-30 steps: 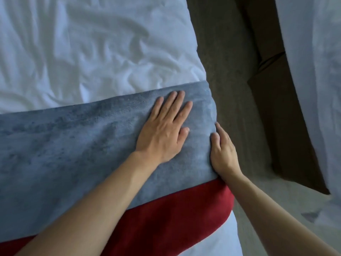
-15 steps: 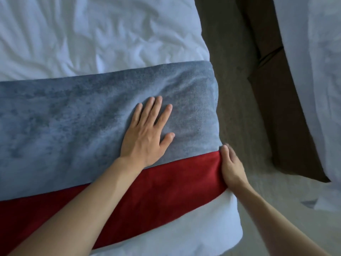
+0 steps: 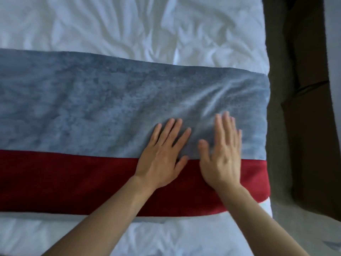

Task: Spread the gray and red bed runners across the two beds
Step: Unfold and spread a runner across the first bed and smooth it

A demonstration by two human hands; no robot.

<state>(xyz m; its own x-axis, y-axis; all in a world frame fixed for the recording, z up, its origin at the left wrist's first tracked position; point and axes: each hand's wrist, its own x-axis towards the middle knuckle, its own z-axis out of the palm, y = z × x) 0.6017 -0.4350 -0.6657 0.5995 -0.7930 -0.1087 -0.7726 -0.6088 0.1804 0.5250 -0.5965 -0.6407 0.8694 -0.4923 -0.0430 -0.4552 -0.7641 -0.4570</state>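
Note:
A bed runner lies flat across the white bed [image 3: 129, 24], with a wide gray band [image 3: 83, 108] and a narrower red band [image 3: 64, 182] on the near side. Its right end reaches the bed's right edge. My left hand [image 3: 164, 156] rests flat on the runner, fingers straight over the gray band and palm on the seam. Beside it my right hand [image 3: 221, 152] lies flat with fingers spread, slightly blurred, also over the seam near the right end. Neither hand grips the cloth.
A strip of carpet floor [image 3: 276, 108] runs along the bed's right side. A dark brown bed base [image 3: 310, 126] of the second bed stands beyond it, with white bedding [image 3: 335, 52] at the far right edge. Rumpled white sheet [image 3: 147, 237] shows near me.
My right hand left the runner's right edge and came up flat onto its top beside the left hand. The left hand slid toward the seam. The view shifted left over the bed.

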